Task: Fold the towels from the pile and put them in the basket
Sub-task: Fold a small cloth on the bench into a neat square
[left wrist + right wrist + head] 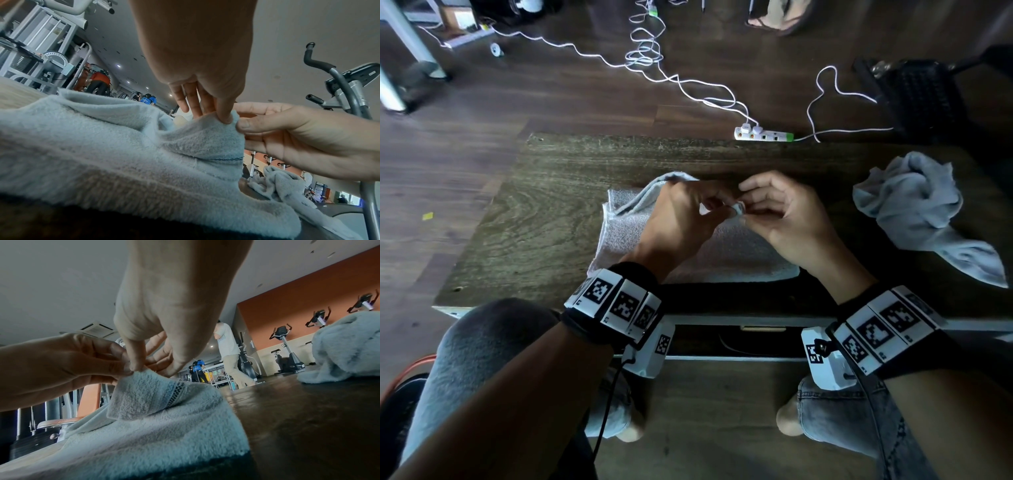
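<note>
A pale blue-grey towel lies partly folded on the middle of the dark wooden table. One of its corners is lifted off the surface. My left hand and my right hand meet over the towel's right part and both pinch that raised corner. In the left wrist view my left hand pinches the corner tip of the towel. In the right wrist view my right hand pinches the same tip of the towel. A crumpled towel pile sits at the table's right end.
A black woven basket stands on the floor beyond the table's far right corner. A white power strip with loose cables lies just past the far edge. My knees are under the near edge. A person walks in the background.
</note>
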Motion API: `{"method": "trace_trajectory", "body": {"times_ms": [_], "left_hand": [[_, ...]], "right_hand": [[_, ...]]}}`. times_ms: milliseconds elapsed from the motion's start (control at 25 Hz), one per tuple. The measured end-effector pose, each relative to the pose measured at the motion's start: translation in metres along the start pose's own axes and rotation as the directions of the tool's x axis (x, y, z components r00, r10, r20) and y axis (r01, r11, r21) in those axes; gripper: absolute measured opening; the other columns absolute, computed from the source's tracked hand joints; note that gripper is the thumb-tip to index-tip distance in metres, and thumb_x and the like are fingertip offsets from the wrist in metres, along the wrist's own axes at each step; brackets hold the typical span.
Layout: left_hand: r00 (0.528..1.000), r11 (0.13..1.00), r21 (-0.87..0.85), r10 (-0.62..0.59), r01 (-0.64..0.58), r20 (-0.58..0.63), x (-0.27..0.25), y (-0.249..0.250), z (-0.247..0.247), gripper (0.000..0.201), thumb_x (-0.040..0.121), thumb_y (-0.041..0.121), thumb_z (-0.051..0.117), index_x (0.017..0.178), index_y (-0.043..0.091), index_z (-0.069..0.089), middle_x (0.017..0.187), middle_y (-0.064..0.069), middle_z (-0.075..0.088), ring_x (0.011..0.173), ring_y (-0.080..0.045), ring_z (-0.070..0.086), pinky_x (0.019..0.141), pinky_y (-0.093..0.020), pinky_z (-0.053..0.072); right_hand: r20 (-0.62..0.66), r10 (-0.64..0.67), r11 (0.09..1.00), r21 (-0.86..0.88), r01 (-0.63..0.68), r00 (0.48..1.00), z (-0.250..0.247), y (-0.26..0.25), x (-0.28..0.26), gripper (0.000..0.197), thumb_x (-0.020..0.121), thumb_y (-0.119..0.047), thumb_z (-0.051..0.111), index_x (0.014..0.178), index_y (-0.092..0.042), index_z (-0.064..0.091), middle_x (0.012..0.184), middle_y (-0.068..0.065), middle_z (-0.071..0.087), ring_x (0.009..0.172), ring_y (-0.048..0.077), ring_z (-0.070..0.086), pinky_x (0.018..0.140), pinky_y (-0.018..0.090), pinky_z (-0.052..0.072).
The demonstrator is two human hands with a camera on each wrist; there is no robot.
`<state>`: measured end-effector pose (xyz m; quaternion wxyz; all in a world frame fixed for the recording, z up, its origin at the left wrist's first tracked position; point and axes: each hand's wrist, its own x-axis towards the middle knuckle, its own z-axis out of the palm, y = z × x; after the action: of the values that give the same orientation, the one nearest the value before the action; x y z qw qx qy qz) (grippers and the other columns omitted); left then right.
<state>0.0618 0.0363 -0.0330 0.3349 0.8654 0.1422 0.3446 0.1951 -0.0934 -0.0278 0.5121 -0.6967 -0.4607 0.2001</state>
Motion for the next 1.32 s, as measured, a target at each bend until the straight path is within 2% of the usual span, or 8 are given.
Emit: {"method": "trace_trajectory", "body": {"times_ms": [160,360,600,760,880,1040,1200,1320], "left_hand": [[1.000,1.000,0.008,0.009,-0.009,-0.024,0.001,0.002,-0.001,0.006,0.076,0.013,0.079,0.082,0.015,0.078,0.075,0.011,0.072,0.065,0.005,0.062,0.063,-0.009,0.046],[1.000,1.000,0.012,0.023,-0.023,-0.004,0.002,0.000,0.003,0.011,0.078,0.009,0.076,0.085,0.018,0.079,0.081,0.006,0.076,0.066,-0.004,0.065,0.064,-0.026,0.053],[0.998,0.999,-0.004,0.053,-0.053,0.017,0.004,-0.005,0.008,0.012,0.080,0.009,0.074,0.088,0.017,0.079,0.083,0.004,0.076,0.071,-0.010,0.069,0.064,-0.031,0.054],[0.997,0.997,0.004,0.076,-0.076,0.013,0.005,-0.008,0.009,0.009,0.080,0.010,0.074,0.085,0.017,0.078,0.083,0.005,0.075,0.070,-0.009,0.067,0.063,-0.030,0.053],[0.997,0.997,0.027,0.076,-0.077,0.033,0.006,-0.012,0.010,0.006,0.078,0.014,0.077,0.083,0.016,0.075,0.088,0.004,0.071,0.079,-0.010,0.065,0.066,-0.031,0.054],[0.993,0.999,0.016,0.044,-0.046,0.108,0.005,-0.014,0.012,0.011,0.082,0.022,0.073,0.087,0.015,0.065,0.088,0.005,0.070,0.079,-0.013,0.066,0.067,-0.034,0.051],[0.994,0.999,-0.006,0.044,-0.044,0.095,0.002,-0.012,0.009,0.011,0.082,0.015,0.072,0.086,0.011,0.062,0.080,0.005,0.069,0.071,-0.008,0.063,0.062,-0.031,0.052],[0.994,0.999,0.000,0.041,-0.041,0.098,0.000,-0.009,0.006,0.014,0.082,0.020,0.072,0.087,0.013,0.061,0.079,0.006,0.067,0.070,-0.010,0.062,0.063,-0.030,0.052]], "right_hand": [[-0.018,-0.036,0.998,-0.043,0.035,0.999,0.000,0.002,0.001,0.030,0.081,-0.005,0.077,0.108,-0.014,0.068,0.097,-0.006,0.072,0.095,0.005,0.069,0.087,0.025,0.055],[-0.085,-0.075,0.995,-0.066,0.069,0.994,-0.004,0.008,0.002,0.013,0.087,0.000,0.069,0.096,-0.008,0.073,0.091,-0.001,0.073,0.086,0.008,0.071,0.082,0.028,0.058],[-0.085,-0.079,0.995,-0.061,0.074,0.993,-0.006,0.009,0.000,0.012,0.088,0.003,0.067,0.095,-0.005,0.073,0.087,0.002,0.073,0.076,0.007,0.071,0.073,0.019,0.056],[-0.036,-0.025,1.000,0.002,0.025,0.999,-0.006,0.007,0.000,0.012,0.085,-0.006,0.074,0.097,-0.008,0.073,0.091,0.000,0.074,0.082,0.007,0.071,0.075,0.018,0.055],[-0.038,-0.054,0.998,-0.034,0.053,0.998,-0.003,0.008,0.000,0.015,0.082,-0.006,0.077,0.095,-0.009,0.072,0.091,-0.001,0.072,0.087,0.007,0.070,0.079,0.017,0.054],[-0.052,-0.100,0.995,-0.025,0.099,0.994,-0.001,0.006,0.000,0.015,0.083,-0.001,0.073,0.095,-0.009,0.067,0.089,0.000,0.071,0.087,0.008,0.069,0.079,0.019,0.053],[0.015,-0.084,0.996,0.007,0.084,0.996,-0.002,0.006,0.002,0.024,0.081,-0.006,0.078,0.100,-0.011,0.064,0.091,-0.001,0.071,0.089,0.012,0.069,0.084,0.028,0.056],[-0.012,-0.096,0.995,0.003,0.096,0.995,-0.001,0.005,0.003,0.024,0.080,-0.004,0.078,0.098,-0.011,0.064,0.089,-0.002,0.071,0.090,0.011,0.068,0.084,0.029,0.055]]}}
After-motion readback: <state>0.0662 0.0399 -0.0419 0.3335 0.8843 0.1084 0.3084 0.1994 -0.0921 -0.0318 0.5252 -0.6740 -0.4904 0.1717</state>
